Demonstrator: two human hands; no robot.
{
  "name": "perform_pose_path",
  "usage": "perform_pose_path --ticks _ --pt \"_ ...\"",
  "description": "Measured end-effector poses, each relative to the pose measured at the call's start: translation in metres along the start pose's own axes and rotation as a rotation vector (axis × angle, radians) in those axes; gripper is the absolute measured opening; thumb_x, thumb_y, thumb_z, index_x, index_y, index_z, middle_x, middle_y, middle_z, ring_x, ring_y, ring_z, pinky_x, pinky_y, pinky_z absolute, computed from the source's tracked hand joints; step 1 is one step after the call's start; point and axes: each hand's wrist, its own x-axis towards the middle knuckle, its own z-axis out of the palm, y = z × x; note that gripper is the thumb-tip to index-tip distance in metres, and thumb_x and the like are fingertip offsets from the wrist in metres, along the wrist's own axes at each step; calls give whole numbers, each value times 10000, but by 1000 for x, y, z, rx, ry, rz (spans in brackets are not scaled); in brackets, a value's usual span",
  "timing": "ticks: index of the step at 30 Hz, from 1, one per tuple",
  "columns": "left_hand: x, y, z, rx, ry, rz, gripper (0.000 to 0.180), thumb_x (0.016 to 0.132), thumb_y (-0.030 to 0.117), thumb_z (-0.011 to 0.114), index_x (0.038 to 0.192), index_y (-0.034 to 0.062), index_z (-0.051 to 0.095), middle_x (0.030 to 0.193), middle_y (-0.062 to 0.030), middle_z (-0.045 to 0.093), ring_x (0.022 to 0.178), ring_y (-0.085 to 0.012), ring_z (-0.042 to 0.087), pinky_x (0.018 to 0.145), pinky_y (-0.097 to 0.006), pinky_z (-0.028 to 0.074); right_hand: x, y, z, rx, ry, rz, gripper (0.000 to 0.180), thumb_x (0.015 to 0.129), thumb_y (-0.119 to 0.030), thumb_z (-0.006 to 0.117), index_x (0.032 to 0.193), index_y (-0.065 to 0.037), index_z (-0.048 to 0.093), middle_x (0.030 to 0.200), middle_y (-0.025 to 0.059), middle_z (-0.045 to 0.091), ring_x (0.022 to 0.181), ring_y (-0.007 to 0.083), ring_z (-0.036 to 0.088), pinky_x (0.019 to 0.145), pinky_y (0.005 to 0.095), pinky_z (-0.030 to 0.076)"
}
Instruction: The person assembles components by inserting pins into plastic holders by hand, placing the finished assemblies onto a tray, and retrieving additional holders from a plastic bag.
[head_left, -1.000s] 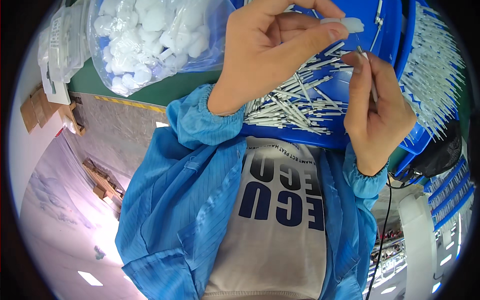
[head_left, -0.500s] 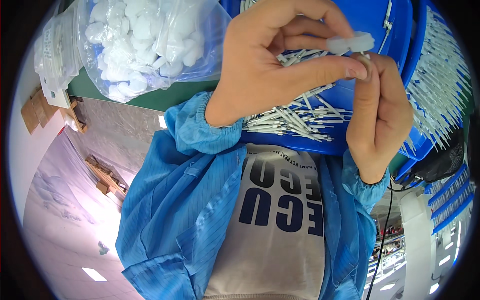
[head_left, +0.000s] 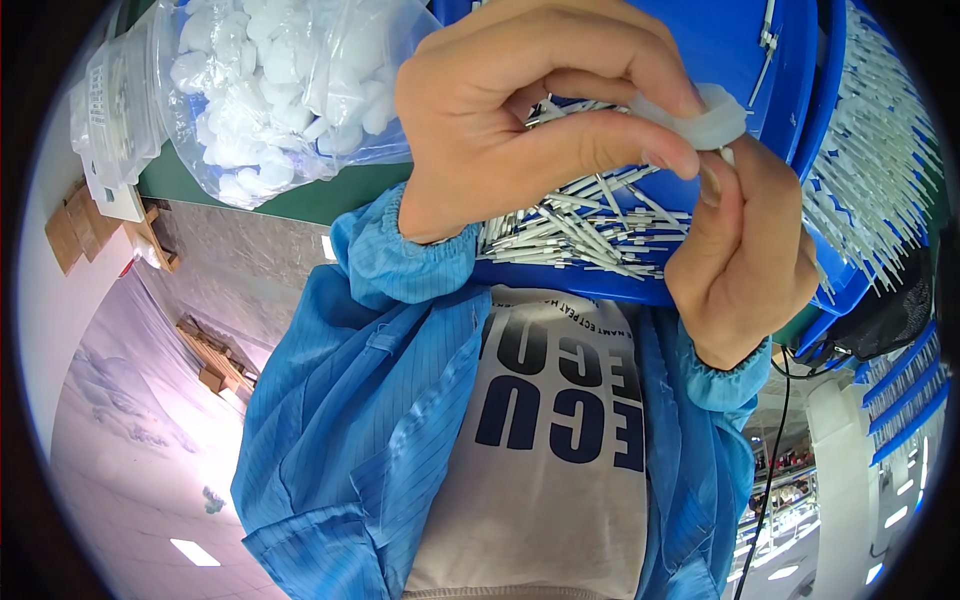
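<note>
My left hand [head_left: 530,120] pinches a translucent white, rounded plastic piece [head_left: 715,122] between thumb and fingers, above a blue tray. Close under that piece, my right hand [head_left: 745,250] is closed in a pinch. A small white tip [head_left: 727,155] shows at its fingertips, right against the plastic piece's lower side; the rest of it is hidden by the fingers. Below the hands, many thin white sticks with metallic ends [head_left: 600,235] lie in a loose pile in the blue tray [head_left: 735,60].
A clear plastic bag [head_left: 290,90] full of white rounded pieces lies at the left on the green tabletop [head_left: 340,192]. On the right, a second blue tray [head_left: 845,290] holds densely packed white sticks [head_left: 870,170]. A black mesh bag [head_left: 885,320] sits below that tray.
Both hands have shifted a little left. The plastic piece is lower and tilted, showing more of its rounded face, and my left index finger now presses on it.
</note>
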Motion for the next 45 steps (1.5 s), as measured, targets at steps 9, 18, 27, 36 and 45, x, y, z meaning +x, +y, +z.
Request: perform_pose_path --ticks 9,18,27,36,45 --pt "-7 -42 -6 -55 -273 500 322 776 -79 756 1079 -42 653 1053 -172 597 971 -308 697 789 -338 618 -11 6 6 231 121 -105 212 812 -31 738 1009 10 670 827 129 682 605 270 634 549 318 503" --pt "0 -1 8 191 -102 126 309 687 45 872 966 -6 749 1063 -176 623 944 -243 689 787 -346 617 -12 31 -18 -93 -90 -112 253 757 -72 741 1002 -34 690 933 111 582 766 275 530 678 336 441" --pt "-7 -44 4 597 -131 807 167 656 121 777 789 52 703 919 -59 674 719 -169 694 533 -213 549 -15 14 -11 451 -80 432 218 970 -148 609 927 49 691 675 89 645 588 103 566 537 241 427" --pt "-5 -16 -18 239 -390 569 230 869 -11 681 1094 -37 643 995 -207 689 951 -332 704 825 -347 599 -22 19 -19 90 -299 166 107 902 -69 665 919 37 663 855 134 669 716 253 658 608 334 499" --pt "-9 -48 -12 -324 -56 37 279 925 -27 626 1187 -87 554 1192 -263 627 1042 -239 659 899 -322 555 -22 10 -17 245 -325 440 180 928 -20 631 1082 -2 538 892 138 661 587 192 621 571 283 484"
